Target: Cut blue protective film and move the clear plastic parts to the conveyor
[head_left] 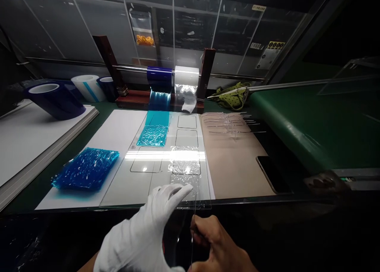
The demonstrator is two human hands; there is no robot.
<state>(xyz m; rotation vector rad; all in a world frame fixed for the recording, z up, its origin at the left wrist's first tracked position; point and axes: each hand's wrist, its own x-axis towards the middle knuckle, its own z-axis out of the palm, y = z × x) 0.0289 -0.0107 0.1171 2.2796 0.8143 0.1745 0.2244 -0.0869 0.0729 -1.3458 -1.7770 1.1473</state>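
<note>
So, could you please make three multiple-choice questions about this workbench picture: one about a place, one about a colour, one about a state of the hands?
1. Where does the pile of crumpled blue film lie?
A. on the green conveyor
B. on the white sheet, left of the clear template
C. on the tan mat

2. What colour is the roll beside the clear roll on the dispenser bar?
A. dark blue
B. yellow
C. red

3. How are the person's hands covered?
A. both gloved
B. both bare
C. left gloved, right bare

Answers:
1 B: the pile rests on the white sheet, left of the clear template.
2 A: the dark blue roll sits just left of the clear one.
3 C: the left hand wears a white glove, while the right hand is bare and pinches a thin clear sheet.
</note>
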